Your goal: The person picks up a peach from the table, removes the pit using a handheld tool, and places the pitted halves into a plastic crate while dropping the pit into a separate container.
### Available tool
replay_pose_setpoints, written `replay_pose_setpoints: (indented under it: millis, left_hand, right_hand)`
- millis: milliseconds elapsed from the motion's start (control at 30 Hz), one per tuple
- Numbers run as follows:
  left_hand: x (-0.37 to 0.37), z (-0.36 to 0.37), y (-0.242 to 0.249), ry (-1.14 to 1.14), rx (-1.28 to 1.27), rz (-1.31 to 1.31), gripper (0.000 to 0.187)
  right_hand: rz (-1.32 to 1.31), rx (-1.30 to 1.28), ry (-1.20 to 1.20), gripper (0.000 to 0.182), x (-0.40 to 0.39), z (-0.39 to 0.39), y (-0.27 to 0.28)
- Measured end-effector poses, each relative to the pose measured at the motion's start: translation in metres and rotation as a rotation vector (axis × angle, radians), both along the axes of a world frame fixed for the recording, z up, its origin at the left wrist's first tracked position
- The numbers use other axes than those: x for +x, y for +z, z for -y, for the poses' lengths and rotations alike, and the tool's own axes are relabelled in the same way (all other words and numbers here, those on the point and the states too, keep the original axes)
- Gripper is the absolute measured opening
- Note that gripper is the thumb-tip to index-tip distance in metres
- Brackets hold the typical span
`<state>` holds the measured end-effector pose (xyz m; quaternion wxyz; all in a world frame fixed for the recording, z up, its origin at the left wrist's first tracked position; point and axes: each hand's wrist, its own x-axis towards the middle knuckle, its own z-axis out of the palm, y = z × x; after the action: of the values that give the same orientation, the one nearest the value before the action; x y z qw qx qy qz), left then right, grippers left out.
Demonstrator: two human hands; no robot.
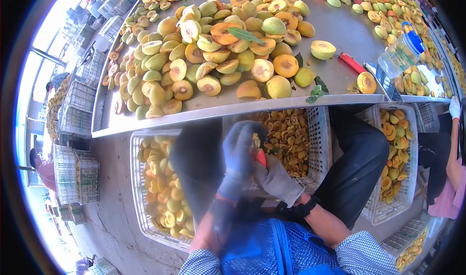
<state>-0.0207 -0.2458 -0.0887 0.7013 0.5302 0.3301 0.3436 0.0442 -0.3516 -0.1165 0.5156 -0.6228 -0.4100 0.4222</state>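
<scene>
My left hand (pixel 237 151), in a blue-grey glove and blurred, is closed around a peach piece (pixel 256 140), of which only a yellowish sliver shows. My right hand (pixel 280 180), in a grey glove, grips a red-handled tool (pixel 260 157) against it; the tool's working end is hidden. Both hands meet over a crate of small peach scraps (pixel 289 139) between my knees. Ahead on the metal table (pixel 335 30) lies a heap of halved peaches (pixel 208 56). Another red-handled pitting tool (pixel 350 62) with a thin wire loop rests beside a peach half (pixel 323 50).
Crates of peach halves stand left (pixel 167 187) and right (pixel 395 149) of my legs. A clear jar with a blue lid (pixel 402 51) sits at the table's right. Stacked crates (pixel 77 105) line the left. Another person's gloved hand (pixel 455 107) shows far right.
</scene>
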Motion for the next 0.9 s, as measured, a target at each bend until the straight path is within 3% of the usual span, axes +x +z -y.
replay_pose_setpoints:
  millis: [167,233,367,433,467,567,600,633,733,767,900]
  left_hand:
    - [0.000,-0.001,-0.005,-0.062,0.043,0.024,0.028]
    - [-0.003,-0.002,-0.004,-0.073,0.052,0.031,0.028]
    - [-0.005,-0.003,0.001,-0.118,0.129,0.085,0.034]
    - [-0.008,-0.006,0.008,-0.118,0.175,0.099,0.036]
    - [-0.011,-0.010,0.012,-0.156,0.102,0.105,0.035]
    - [-0.019,-0.013,0.009,-0.144,-0.074,0.097,0.037]
    - [-0.022,-0.010,0.006,-0.110,-0.191,0.080,0.040]
    - [-0.019,-0.006,0.004,-0.036,-0.111,0.045,0.039]
    - [-0.017,0.003,-0.002,0.052,-0.078,-0.027,0.026]
    - [-0.019,0.003,-0.005,0.057,0.059,-0.073,0.025]
    - [-0.018,0.000,-0.005,0.058,0.015,-0.062,0.020]
  right_hand:
    - [-0.241,-0.132,0.040,0.038,-0.001,0.004,0.026]
    - [-0.613,-0.221,0.035,0.040,-0.003,0.007,0.038]
    - [-0.545,-0.218,0.081,0.041,-0.005,0.009,0.036]
    - [-0.944,-0.264,0.170,0.042,0.003,0.010,0.047]
    - [-0.941,-0.266,0.178,0.042,0.000,0.008,0.046]
    - [-0.726,-0.231,0.054,0.042,-0.010,0.001,0.034]
    - [-0.442,-0.153,0.042,0.041,-0.012,0.001,0.025]
    - [-0.161,-0.071,0.028,0.040,-0.013,0.001,0.018]
    - [-0.022,0.016,-0.047,0.036,-0.018,0.003,0.002]
    - [-0.025,0.036,0.002,0.036,-0.017,0.005,0.000]
    - [0.195,-0.037,-0.061,0.032,-0.019,0.001,-0.017]
